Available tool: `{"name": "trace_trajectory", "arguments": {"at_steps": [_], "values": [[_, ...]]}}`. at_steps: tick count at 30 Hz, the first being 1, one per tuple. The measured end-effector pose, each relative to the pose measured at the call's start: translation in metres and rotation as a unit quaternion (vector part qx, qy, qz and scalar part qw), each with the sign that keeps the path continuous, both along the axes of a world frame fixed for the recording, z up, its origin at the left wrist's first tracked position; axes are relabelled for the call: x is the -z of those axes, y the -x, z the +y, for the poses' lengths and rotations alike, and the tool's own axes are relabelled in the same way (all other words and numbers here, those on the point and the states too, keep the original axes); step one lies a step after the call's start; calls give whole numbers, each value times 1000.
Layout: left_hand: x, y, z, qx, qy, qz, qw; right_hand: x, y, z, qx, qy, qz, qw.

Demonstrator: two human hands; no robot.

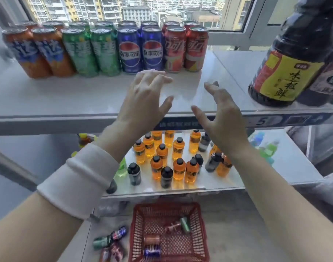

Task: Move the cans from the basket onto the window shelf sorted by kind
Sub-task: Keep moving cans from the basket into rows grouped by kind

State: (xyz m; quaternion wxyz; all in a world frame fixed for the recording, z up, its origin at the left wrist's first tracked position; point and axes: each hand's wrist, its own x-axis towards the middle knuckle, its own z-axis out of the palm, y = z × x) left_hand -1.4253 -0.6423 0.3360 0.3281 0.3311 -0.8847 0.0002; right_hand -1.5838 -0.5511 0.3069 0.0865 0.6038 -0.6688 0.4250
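Forearms rise past a white sleeve (76, 186). The left hand (144, 97) and right hand (222, 114) hover over the shelf (67, 99), fingers spread, holding nothing. The shelf cans (105, 50) stand upright, labels forward, grouped orange, green, blue, red. About four basket cans (152, 240) lie on their sides at mixed angles in the basket (201, 239). Floor cans (112, 239) lie just left of it. The job looks well over half done.
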Motion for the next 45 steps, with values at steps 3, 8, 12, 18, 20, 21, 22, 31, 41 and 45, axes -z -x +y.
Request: {"name": "trace_trajectory", "arguments": {"at_steps": [3,8,12,18,20,21,22,31,41,45], "values": [[28,-14,35,-16,-16,-1,1000,32,-9,29,-31,-14,-4,999],[87,-29,91,-28,-73,-36,996,89,-20,87,-53,-58,-30,996],[127,-45,130,-38,-127,-55,990,128,-31,132,-47,-117,-77,989],[180,-88,179,-63,-202,-56,976,178,-54,188,-25,-219,-110,969],[201,-106,190,-73,-233,-67,967,198,-63,204,-22,-249,-108,962],[213,-114,193,-79,-247,-69,963,209,-67,211,-20,-264,-108,958],[225,-120,196,-85,-256,-72,960,221,-71,216,-18,-276,-107,955],[347,-128,224,-112,-394,-123,904,330,-71,220,-21,-399,-120,909],[547,-117,233,-147,-572,-160,791,519,-34,178,-41,-569,-124,812],[654,-112,206,-130,-593,-193,771,638,-20,155,-80,-617,-97,777]]}}
